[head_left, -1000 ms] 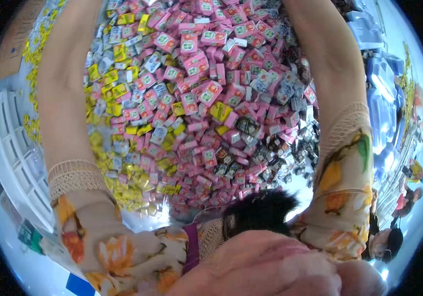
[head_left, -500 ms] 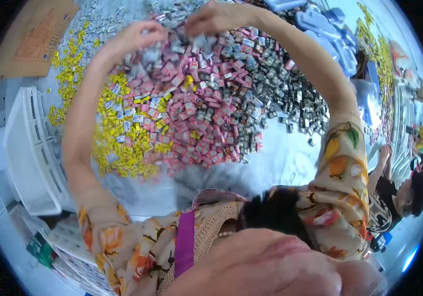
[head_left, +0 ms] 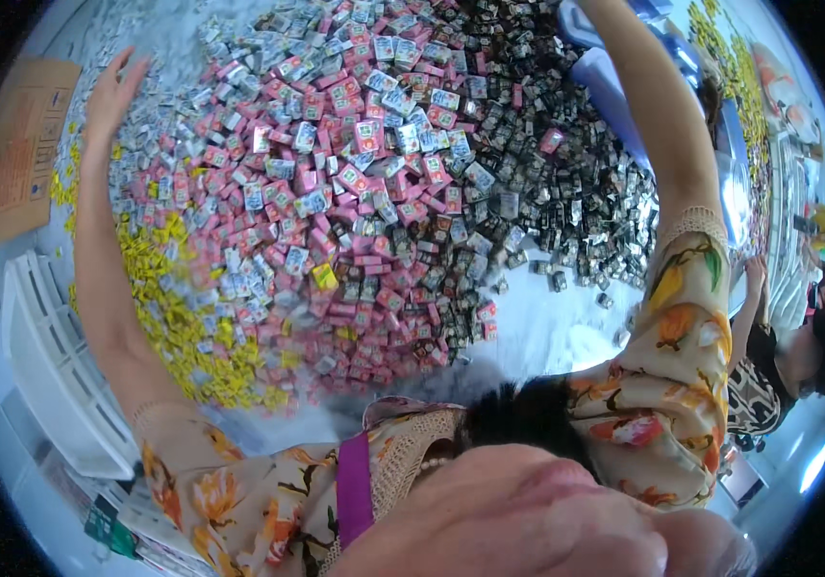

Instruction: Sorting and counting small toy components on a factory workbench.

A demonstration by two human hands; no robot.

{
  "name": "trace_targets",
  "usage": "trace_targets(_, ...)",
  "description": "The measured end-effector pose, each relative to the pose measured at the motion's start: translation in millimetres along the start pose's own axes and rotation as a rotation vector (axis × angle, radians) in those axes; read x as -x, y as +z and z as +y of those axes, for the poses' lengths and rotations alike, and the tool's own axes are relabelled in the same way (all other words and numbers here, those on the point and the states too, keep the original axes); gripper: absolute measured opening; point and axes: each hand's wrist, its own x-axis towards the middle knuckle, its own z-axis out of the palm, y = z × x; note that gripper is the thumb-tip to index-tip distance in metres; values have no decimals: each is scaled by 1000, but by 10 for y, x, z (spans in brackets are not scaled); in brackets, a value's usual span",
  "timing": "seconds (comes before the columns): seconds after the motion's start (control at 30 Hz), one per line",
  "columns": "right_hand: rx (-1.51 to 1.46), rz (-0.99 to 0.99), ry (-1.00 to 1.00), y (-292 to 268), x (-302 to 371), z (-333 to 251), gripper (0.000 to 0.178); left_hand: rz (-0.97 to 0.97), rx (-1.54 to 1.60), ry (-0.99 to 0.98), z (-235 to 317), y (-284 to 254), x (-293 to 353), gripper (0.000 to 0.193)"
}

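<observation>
"Head view: your hands?"

"My left hand (head_left: pixel 114 96) is spread wide near pale boxes (head_left: pixel 164 104); my right hand's past the top edge, its grip I can't make out."

"Pink boxes (head_left: pixel 366 137)?"

"Heaped between yellow boxes (head_left: pixel 182 341) and black boxes (head_left: pixel 566 192)."

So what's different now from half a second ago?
The left hand has swung out to the left, away from the right hand, its fingers spread and nothing visibly held; whether it let something go is unclear. The right hand has passed the top edge, out of view. More white packs show among the pink packs. Unchanged: yellow packs left, black packs right.
</observation>
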Motion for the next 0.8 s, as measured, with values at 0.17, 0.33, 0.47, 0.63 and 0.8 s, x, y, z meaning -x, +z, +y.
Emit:
trace_targets(0.17,-181,48,384,165,-111,1208,73,-5,-66,134,416,753,-504,79)
trace_targets(0.33,-359,-110,295,-292,-335,420,85,113,-56,435,786,997,-608,55)
trace_targets(0.47,-391,-99,140,-344,14,-6,87,-141,175,546,1865,890,-316,51)
trace_targets(0.63,-542,-273,-224,-407,39,-220,79,-419,260,347,2146,721,-172,49)
trace_targets(0.8,-440,-387,-271,-388,412,-469,78,-714,357,388,2259,756,-67,37)
